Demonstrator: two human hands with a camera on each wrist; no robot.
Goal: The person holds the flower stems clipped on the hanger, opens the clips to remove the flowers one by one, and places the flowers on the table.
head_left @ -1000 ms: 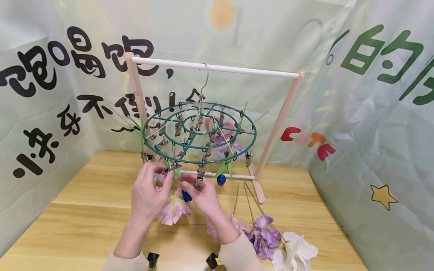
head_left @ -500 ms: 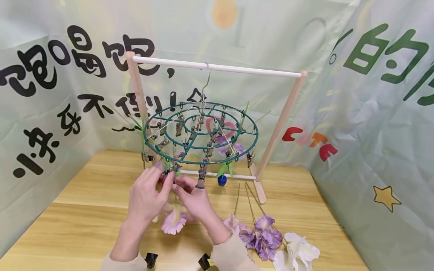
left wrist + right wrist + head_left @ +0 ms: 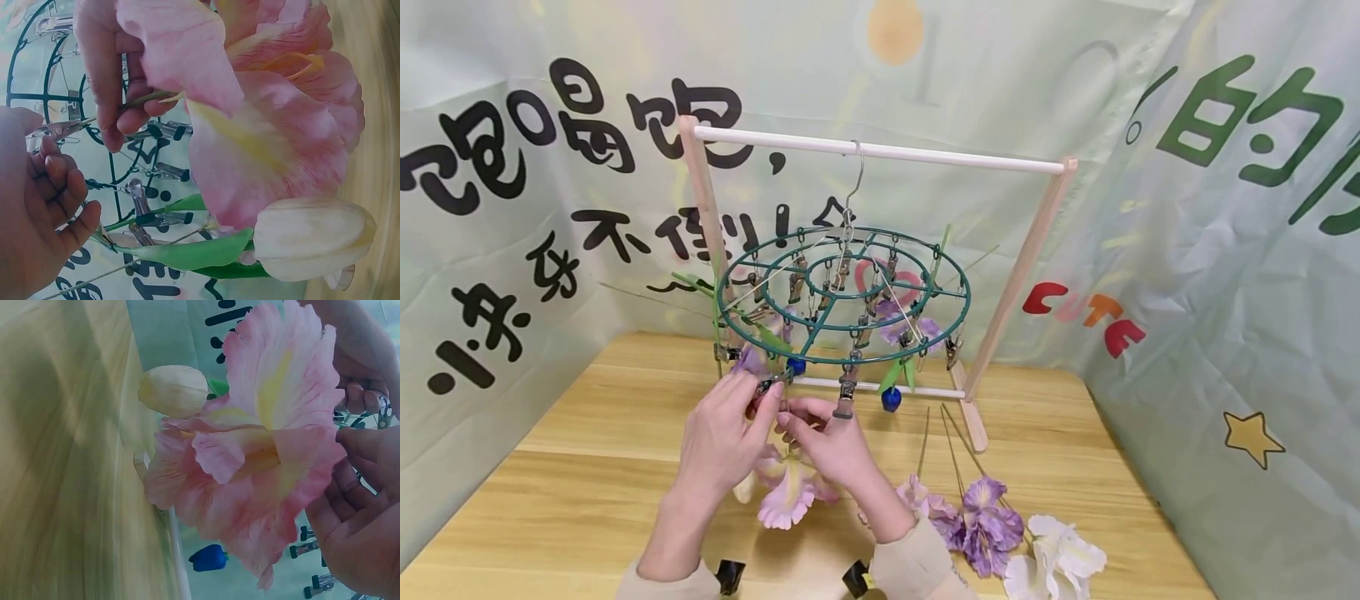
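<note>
In the head view my left hand (image 3: pixel 722 429) pinches a metal clip (image 3: pixel 767 385) hanging from the near left edge of the round green hanger (image 3: pixel 760 348). My right hand (image 3: pixel 835 442), beside it, holds the thin stem of a pink artificial iris (image 3: pixel 786 492), whose bloom hangs downward. The left wrist view shows the stem (image 3: pixel 140 100) between the right fingers, its end at the clip (image 3: pixel 59 129). Whether the clip bites the stem is unclear. A white tulip (image 3: pixel 315 240) with green leaves hangs beside the iris. Petals cover part of my right hand (image 3: pixel 369 525) in its wrist view.
The hanger hooks onto a white rod (image 3: pixel 925 153) on a wooden stand (image 3: pixel 1022 267). Several clips and a blue flower (image 3: pixel 891 400) dangle from it. Purple irises (image 3: pixel 988 521) and a white flower (image 3: pixel 1056 554) lie on the table at right. Printed cloth (image 3: pixel 1240 275) walls the sides.
My right hand has shifted left, closer to the left hand, and the pink iris bloom has moved down. The blue flower and green leaf behind the hands now show above them, farther back.
</note>
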